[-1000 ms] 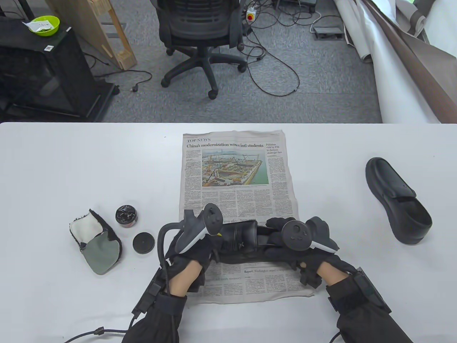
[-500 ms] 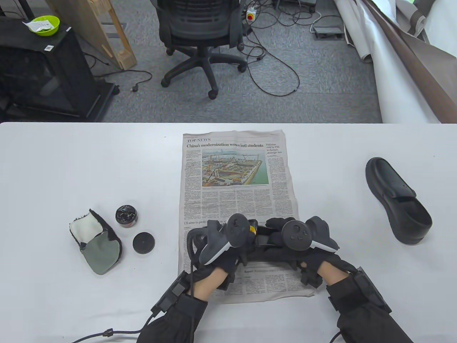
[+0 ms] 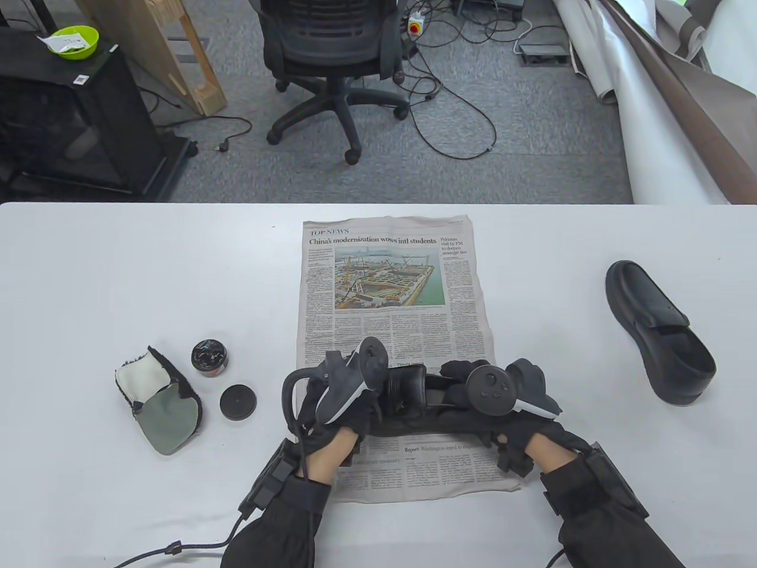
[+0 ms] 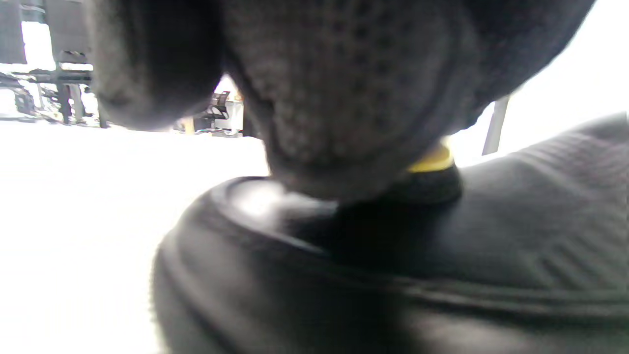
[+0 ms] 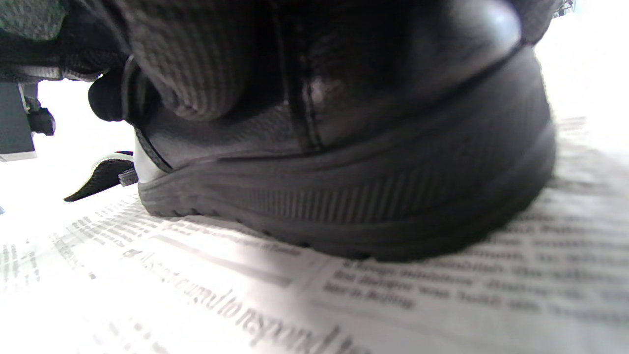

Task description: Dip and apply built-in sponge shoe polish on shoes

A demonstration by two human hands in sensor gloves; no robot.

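Both gloved hands are reaching in from six o'clock, the left hand angling toward one o'clock with its fingers apparently curled downward, while the right hand is lying palm-down, its fingers pointing toward nine o'clock.

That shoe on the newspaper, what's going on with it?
A person in sensor gloves is polishing it. The right hand holds the black shoe steady on the newspaper, while the left hand presses a sponge applicator with a yellow band onto its upper. The open polish tin and its lid sit to the left beside a buffing mitt. A second shoe waits at the right.
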